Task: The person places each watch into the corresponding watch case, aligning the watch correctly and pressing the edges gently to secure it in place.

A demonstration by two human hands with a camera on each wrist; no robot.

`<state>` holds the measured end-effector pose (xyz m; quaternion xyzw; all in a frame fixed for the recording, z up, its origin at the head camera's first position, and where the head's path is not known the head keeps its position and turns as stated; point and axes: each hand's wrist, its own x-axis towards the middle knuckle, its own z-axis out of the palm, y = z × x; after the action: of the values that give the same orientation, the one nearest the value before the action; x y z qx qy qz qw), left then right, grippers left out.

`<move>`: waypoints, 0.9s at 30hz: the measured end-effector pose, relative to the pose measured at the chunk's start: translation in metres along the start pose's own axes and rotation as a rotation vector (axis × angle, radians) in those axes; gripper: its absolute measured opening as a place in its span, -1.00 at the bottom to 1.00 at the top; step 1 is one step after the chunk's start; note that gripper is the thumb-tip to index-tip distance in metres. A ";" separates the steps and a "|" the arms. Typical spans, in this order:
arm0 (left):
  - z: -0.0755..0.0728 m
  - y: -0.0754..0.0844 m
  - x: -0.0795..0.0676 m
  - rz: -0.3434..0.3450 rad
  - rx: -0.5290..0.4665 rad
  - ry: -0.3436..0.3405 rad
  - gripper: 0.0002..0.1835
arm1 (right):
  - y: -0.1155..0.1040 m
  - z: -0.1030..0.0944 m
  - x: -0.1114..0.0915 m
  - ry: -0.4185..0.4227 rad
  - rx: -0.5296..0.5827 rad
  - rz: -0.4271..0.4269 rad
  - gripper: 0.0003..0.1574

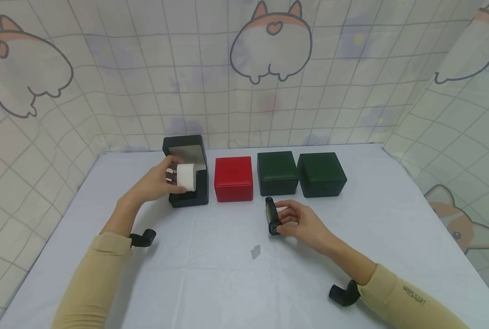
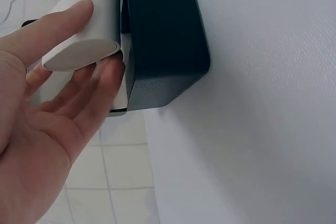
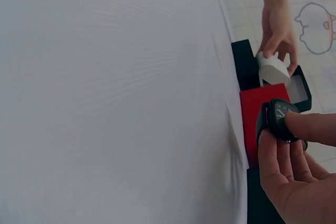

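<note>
My left hand (image 1: 159,179) holds a white watch pillow (image 1: 186,177) at the mouth of a dark box (image 1: 202,187), whose lid stands raised behind it. Thumb and fingers grip the pillow's sides in the left wrist view, where the pillow (image 2: 100,14) shows a flat oval end. Over the table, my right hand (image 1: 306,225) pinches a black wristwatch (image 1: 272,215) between thumb and fingers. Its round dark dial (image 3: 282,111) faces the thumb in the right wrist view, and the strap curves back from it.
Right of the dark box stand a red box (image 1: 233,179) and two dark green boxes, one (image 1: 278,173) beside the other (image 1: 322,174), all with lids down. A small grey patch (image 1: 255,252) marks the white tablecloth (image 1: 211,274). Patterned curtain (image 1: 203,82) hangs behind.
</note>
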<state>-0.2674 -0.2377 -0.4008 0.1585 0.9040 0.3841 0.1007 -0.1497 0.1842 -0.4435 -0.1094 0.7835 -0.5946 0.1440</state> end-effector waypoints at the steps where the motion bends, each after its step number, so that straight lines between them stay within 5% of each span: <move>1: 0.000 0.001 -0.001 -0.002 -0.014 0.000 -0.17 | -0.001 0.000 0.000 0.005 -0.003 -0.002 -0.26; 11: 0.004 0.015 -0.011 0.025 -0.154 -0.034 -0.18 | -0.008 0.000 0.005 0.048 0.002 0.000 -0.25; 27: 0.025 0.034 -0.029 0.088 -0.203 -0.013 -0.21 | -0.016 0.000 0.008 0.059 -0.001 -0.014 -0.25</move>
<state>-0.2259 -0.2097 -0.3918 0.1893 0.8519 0.4767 0.1054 -0.1573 0.1771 -0.4285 -0.0974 0.7868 -0.5982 0.1166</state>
